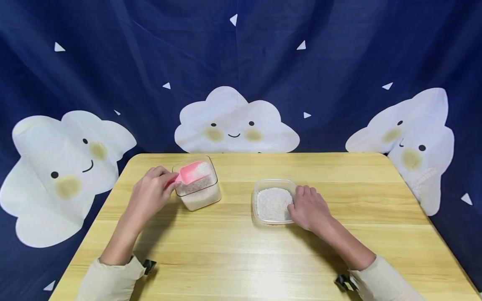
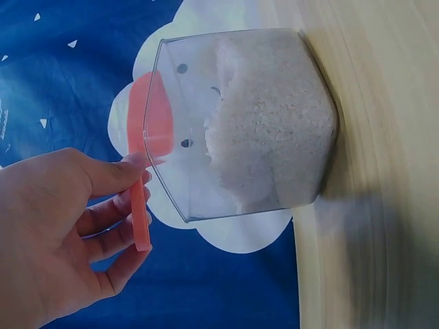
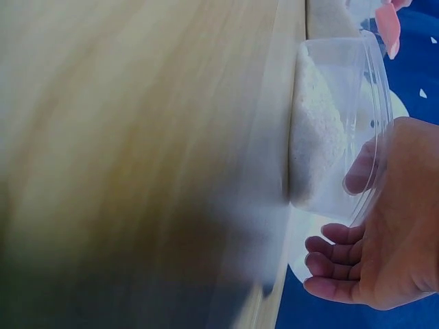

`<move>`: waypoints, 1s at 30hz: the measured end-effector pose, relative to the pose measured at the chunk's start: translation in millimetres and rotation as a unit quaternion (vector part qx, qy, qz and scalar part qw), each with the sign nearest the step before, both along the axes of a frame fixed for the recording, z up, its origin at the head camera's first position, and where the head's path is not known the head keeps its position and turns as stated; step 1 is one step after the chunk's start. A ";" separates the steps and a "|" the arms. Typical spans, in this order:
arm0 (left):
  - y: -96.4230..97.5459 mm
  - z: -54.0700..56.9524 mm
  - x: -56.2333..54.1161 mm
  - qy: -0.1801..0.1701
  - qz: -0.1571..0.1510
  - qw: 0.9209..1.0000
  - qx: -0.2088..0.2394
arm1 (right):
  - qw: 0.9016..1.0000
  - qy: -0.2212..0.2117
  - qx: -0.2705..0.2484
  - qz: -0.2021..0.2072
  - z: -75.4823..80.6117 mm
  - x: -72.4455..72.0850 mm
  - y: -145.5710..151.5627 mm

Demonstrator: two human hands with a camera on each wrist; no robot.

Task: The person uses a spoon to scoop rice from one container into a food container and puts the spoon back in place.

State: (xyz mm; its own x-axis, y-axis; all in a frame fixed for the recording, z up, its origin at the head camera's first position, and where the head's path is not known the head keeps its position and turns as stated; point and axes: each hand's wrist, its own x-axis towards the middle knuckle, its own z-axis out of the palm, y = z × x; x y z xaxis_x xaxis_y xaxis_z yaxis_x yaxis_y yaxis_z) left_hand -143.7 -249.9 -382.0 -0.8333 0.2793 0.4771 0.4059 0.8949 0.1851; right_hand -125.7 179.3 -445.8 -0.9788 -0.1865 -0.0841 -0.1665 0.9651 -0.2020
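A pink scoop [image 1: 188, 174] bearing white grains [image 1: 203, 169] lies level across the mouth of a clear square container [image 1: 205, 198]; whether it touches the rim is hard to judge from these angles. The left hand [image 1: 149, 189] pinches the scoop's handle, thumb above and fingers [image 2: 112, 240] curled beneath. The container stands on the table [image 1: 241, 259], partly filled with pale grains banked unevenly against its wall. To its right, well apart, sits a lower translucent tub [image 3: 346, 68], also holding a mound of grains. The right hand [image 1: 311, 209] grips the tub's near right side, thumb inside the wall, the other fingers loosely bent outside it. Both forearms emerge from cream sleeves [image 1: 109, 281]. Behind the table hangs a dark blue cloth [image 1: 199, 50] printed with smiling white clouds [image 1: 233, 119] and small white triangles.
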 end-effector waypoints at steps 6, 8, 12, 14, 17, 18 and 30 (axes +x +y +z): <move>3.6 0.3 -0.1 0.012 -0.005 1.000 0.004 | 1.000 0.001 -0.003 -0.001 0.6 0.2 0.1; 5.4 0.5 0.0 0.014 -0.007 1.000 0.007 | 1.000 0.001 -0.004 -0.002 0.4 0.2 0.3; 9.8 1.4 0.6 0.012 -0.012 1.000 0.011 | 1.000 0.001 -0.005 -0.002 -0.1 0.2 0.2; 12.4 2.2 1.0 0.011 -0.015 1.000 0.011 | 1.000 0.002 -0.004 -0.001 -0.6 0.2 0.1; 16.8 3.4 1.3 0.012 -0.019 1.000 0.012 | 1.000 0.002 -0.002 -0.001 -1.1 -0.3 -0.1; 18.4 3.7 1.3 0.011 -0.021 1.000 0.011 | 1.000 0.002 -0.002 -0.001 -1.3 -0.4 -0.1; 35.2 4.5 -0.2 0.002 -0.036 0.999 0.008 | 1.000 0.006 -0.004 -0.003 -2.3 -0.6 0.2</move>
